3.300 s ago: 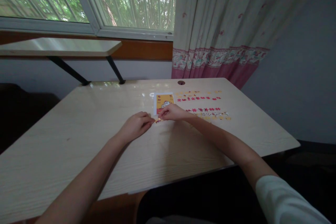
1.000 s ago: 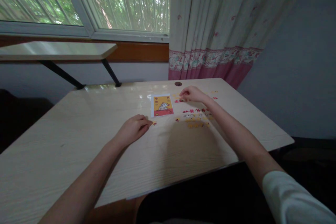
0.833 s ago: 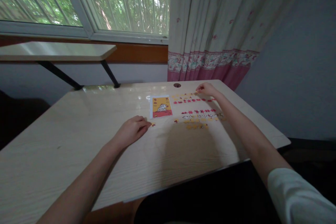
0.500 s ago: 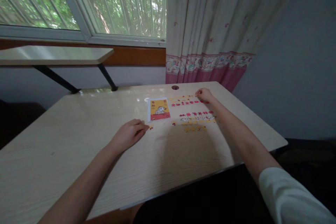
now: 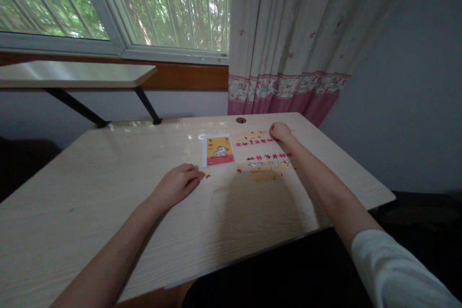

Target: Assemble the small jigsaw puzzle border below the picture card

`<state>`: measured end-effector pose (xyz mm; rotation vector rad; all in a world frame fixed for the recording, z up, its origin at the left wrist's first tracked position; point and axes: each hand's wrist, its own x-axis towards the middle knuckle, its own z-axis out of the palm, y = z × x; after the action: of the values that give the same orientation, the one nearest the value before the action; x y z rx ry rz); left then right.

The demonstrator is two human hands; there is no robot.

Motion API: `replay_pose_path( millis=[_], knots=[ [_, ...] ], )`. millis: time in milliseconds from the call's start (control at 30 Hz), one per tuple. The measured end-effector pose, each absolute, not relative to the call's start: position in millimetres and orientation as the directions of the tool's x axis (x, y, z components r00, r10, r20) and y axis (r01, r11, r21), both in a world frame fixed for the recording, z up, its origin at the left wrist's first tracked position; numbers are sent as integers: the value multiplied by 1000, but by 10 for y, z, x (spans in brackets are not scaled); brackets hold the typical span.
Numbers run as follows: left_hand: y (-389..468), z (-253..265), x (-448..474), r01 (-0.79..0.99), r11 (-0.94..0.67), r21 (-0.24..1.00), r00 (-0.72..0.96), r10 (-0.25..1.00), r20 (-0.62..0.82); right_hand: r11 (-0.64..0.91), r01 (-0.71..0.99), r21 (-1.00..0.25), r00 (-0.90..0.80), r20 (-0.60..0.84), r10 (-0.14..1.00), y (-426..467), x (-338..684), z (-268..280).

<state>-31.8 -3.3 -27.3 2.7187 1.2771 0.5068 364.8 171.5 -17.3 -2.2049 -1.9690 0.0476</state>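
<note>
Pinching a yellow-and-red puzzle piece [image 5: 207, 175] on the wood-grained table [image 5: 108, 168] with the left hand [image 5: 178, 184]; curling the right hand [image 5: 280, 132], cannot tell around what, by rows of knobbed cutouts [image 5: 238, 144].

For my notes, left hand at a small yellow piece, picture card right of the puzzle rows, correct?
Not quite: the head view shows the picture card left of the puzzle rows. The left hand is indeed at a small yellow piece.
</note>
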Motion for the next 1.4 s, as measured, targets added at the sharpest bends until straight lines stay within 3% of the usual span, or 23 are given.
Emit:
replay_pose_path(
  millis=[167, 367, 500, 933, 1400],
  knots=[
    [-39, -274, -313, 727, -645, 235, 591, 763, 263, -62, 989, -135, 78, 117, 990, 1676, 3605, -129],
    [-26, -298, -325, 729, -646, 226, 591, 761, 267, 184, 968, -172, -175, 68, 982, 1726, 3384, -55],
    [-25, -302, -326, 726, -650, 225, 595, 757, 269, 267, 943, -198, -268, 22, 963, 1807, 3256, -48],
    [-35, -298, -325, 730, -649, 214, 592, 758, 274, 216, 938, -271, -252, -107, 962, 1898, 3171, -23],
    [-27, -311, -325, 724, -648, 236, 587, 759, 282, 182, 844, -504, -165, 78, 983, 1640, 3147, -9]
  ],
)
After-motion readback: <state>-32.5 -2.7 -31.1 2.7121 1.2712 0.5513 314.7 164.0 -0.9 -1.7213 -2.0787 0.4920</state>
